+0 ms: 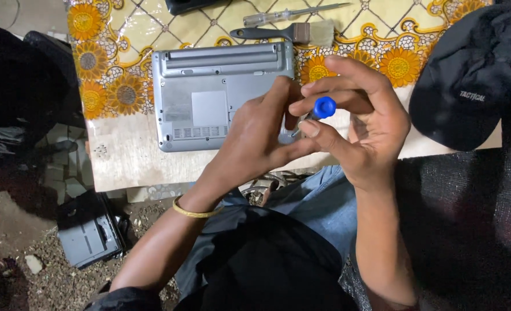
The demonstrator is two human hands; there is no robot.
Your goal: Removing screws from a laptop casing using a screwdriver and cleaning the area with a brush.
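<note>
Pinched between the thumb and fingers of the right hand (363,124) is a small screwdriver (320,110) with a blue cap; the cap is turned up toward the camera and the thin shaft slants down to the left, toward the corner of a grey laptop (209,95). The right fingers are curled closed around the handle, with the index finger arched over the top. The right forearm is brought up from the lower edge of the view, wrist bent inward.

The left hand (255,135) is laid on the right-hand part of the laptop's underside, fingers closed against the screwdriver's shaft; whether the shaft is truly gripped cannot be told. A thin gold bangle (193,212) is worn at the left wrist, and the left forearm is angled up from the lower left.

The laptop is placed upside down on a table (123,155) covered with a sunflower-patterned cloth (109,75). Beyond it are laid a paintbrush (290,33) and a second, clear-handled screwdriver (284,14). A black cap (468,75) is set at the table's right end. A dark flat device (88,230) is seen on the ground, lower left.
</note>
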